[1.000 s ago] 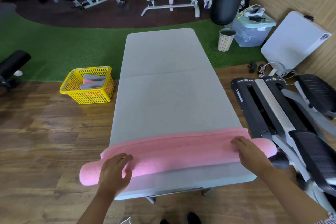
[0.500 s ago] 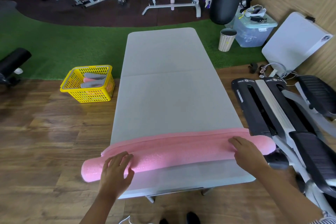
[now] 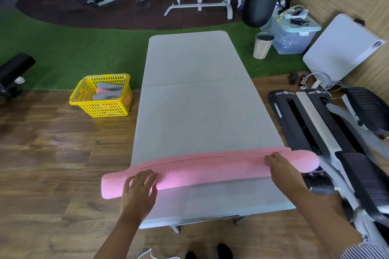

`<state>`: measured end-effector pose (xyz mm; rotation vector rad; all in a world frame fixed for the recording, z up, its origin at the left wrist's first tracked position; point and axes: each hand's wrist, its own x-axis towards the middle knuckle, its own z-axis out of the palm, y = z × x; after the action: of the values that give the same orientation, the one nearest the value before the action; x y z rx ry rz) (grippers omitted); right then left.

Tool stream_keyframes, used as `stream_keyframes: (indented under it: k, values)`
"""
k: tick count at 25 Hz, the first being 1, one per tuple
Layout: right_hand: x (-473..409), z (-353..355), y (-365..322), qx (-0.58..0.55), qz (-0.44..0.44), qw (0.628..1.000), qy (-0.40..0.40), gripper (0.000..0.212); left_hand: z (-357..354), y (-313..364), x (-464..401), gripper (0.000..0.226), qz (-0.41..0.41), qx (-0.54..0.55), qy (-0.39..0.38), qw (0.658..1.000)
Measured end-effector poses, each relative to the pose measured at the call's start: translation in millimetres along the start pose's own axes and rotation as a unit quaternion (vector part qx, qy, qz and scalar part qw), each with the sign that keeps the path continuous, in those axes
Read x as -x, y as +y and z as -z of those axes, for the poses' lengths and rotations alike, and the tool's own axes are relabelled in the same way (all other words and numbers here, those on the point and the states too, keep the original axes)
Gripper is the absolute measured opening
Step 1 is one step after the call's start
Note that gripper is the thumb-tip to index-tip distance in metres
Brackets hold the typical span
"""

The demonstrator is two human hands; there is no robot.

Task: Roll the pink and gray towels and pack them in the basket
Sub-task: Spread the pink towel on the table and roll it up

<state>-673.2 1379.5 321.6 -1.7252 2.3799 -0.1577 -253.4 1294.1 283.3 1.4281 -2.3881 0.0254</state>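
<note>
Both flat hands, left hand (image 3: 137, 190) and right hand (image 3: 283, 169), press the long, nearly rolled pink towel (image 3: 210, 169) between them; no writing readable.

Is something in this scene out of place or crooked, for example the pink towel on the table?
Slightly. The rolled pink towel is longer than the table is wide, so both ends overhang the edges. It also lies a little slanted. Both hands rest on it: left hand, right hand. Nothing looks spilled or damaged.

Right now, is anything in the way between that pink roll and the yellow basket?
Nothing visible. The pink towel overhangs the table's left edge, and only bare wooden floor separates it from the basket.
</note>
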Motion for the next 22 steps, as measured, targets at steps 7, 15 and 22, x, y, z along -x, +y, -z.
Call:
stream_keyframes:
  k: [7,15,22]
  values:
    - [1.2,0.3,-22.6,0.016,-0.082,0.996,-0.015,0.038,-6.9,-9.1,-6.0,0.037,-0.018,-0.01,-0.012,1.0]
    - [-25.5,-6.8,-44.0,0.046,-0.122,0.991,-0.039,0.032,-9.0,-18.1,-20.9,0.028,0.002,-0.004,0.001,1.0]
    - [-83.7,5.9,-45.8,0.048,0.03,0.996,-0.072,0.043,-20.6,-46.3,-42.2,0.083,-0.053,0.015,-0.112,0.992]
